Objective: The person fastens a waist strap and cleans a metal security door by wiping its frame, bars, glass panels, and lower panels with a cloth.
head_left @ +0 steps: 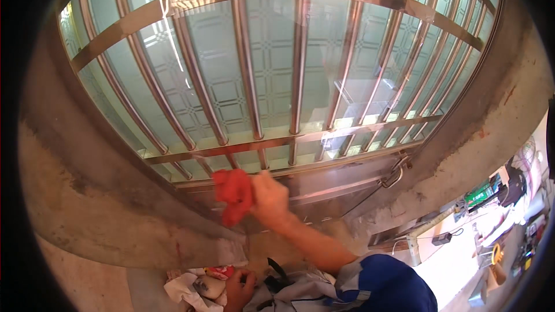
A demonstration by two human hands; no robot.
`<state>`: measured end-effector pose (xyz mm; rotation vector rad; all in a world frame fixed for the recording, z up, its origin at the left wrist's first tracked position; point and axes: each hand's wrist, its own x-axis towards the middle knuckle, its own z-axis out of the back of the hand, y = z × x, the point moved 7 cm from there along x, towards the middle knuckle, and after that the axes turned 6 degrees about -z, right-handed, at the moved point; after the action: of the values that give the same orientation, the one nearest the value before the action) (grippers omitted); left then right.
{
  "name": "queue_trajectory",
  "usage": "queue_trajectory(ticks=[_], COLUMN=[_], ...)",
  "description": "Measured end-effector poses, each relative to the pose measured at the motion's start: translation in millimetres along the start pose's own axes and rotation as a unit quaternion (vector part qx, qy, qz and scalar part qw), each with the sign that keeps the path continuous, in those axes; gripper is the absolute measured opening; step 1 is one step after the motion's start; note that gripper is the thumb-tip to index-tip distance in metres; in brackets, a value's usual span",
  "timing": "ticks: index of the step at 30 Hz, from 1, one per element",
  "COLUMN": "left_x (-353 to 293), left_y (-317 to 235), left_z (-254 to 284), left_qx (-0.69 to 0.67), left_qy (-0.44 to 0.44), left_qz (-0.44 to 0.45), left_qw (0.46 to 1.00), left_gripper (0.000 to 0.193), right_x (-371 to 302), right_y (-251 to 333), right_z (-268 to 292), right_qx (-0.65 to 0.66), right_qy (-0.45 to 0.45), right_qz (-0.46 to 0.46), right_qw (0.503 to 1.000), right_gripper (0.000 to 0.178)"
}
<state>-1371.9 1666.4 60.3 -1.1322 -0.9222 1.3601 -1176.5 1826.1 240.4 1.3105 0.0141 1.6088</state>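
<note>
My right hand (pixel 270 199) reaches up and forward on a bare forearm from a blue and grey sleeve. It is closed on a crumpled red cloth (pixel 234 195), which bunches out to the left of the fingers. The cloth is at the lower rail of a metal-barred glass door (pixel 269 75), and I cannot tell whether it touches the metal. Low in the picture, my left hand (pixel 239 289) is held near my body with its fingers curled. What it grips, if anything, is hidden. Beside it are crumpled pale wrapping (pixel 188 290) and a red packet (pixel 221 272).
A metal latch (pixel 396 173) sits at the door's lower right. Stained concrete walls (pixel 110 208) frame the door on both sides. To the right are a bright floor, a green box (pixel 478 195), a small black box with a cable (pixel 441 238) and various clutter.
</note>
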Motion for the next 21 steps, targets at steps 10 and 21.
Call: queue_trajectory(ticks=[10,21], left_x=[25,36], left_y=[-14,-37], left_z=[-66,-92], left_qx=[0.073,0.080], left_qy=[0.092,0.102], left_qz=[-0.075,-0.096], left_qw=[0.990,0.987], left_gripper=[0.019,0.020], right_x=[-8,-23], right_y=[-146,-223], right_z=[201,318], right_qx=[-0.074,-0.127], right_qy=[-0.135,-0.281], right_qz=[-0.137,-0.184], right_qw=[0.979,0.933], right_gripper=[0.020,0.017])
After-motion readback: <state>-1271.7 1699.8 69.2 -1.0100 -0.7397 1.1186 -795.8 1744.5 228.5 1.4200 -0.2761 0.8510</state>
